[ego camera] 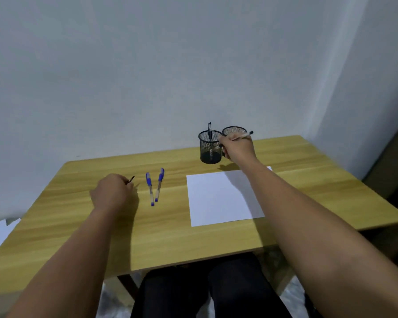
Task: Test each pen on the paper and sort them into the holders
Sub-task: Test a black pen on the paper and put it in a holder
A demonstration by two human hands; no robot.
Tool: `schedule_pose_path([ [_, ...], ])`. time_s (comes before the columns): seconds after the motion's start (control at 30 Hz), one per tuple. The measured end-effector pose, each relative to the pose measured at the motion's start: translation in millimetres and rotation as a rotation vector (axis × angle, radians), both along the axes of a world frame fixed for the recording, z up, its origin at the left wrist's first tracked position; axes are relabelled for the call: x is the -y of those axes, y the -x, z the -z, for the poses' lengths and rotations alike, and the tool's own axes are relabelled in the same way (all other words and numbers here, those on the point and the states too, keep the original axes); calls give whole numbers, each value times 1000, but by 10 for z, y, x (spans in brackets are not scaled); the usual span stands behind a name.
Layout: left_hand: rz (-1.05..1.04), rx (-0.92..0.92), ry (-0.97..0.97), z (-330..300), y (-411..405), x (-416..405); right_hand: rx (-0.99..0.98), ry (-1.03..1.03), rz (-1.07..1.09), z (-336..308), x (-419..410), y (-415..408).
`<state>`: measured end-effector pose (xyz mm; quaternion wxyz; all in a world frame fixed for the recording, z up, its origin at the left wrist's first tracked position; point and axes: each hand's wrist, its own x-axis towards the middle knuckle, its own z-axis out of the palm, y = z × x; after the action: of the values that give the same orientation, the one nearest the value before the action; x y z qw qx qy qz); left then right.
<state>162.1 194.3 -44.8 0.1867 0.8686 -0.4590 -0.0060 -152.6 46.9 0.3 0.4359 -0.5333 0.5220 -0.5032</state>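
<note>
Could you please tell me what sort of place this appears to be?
Probably a plain home or office desk: a light wooden table against a bare white wall, with a white paper sheet and two black mesh pen holders.

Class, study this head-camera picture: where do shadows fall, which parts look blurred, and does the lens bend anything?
Head view: soft light casts faint shadows beside the left hand and under the right hand near the mesh holders; the forearms at the bottom edge look smeared; the wide lens slants the table edges and stretches the arms; no glare on the paper.
</note>
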Motion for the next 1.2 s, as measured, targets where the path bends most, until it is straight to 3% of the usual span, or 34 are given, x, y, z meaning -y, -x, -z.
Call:
schedule_pose_path([
  [0.2, 21, 147, -27, 231, -36, 176, 70, -26, 39, 515, -116, 139],
  [0.43, 73, 178, 31, 227, 76, 265, 195, -43, 107, 666, -85, 323],
  [0.6, 449, -61, 273, 79, 742, 478, 227, -39, 87, 682, -23, 361],
  [0.7, 669, -5, 187, 144, 1105, 597, 181, -5, 89, 704, 31, 355],
  [0.83, 761, 152, 62, 352, 1185, 670, 191, -4, 14, 759, 128, 329],
  [1.2, 702, 109, 20, 596, 1170, 679, 7, 58, -97, 1046, 229, 298],
])
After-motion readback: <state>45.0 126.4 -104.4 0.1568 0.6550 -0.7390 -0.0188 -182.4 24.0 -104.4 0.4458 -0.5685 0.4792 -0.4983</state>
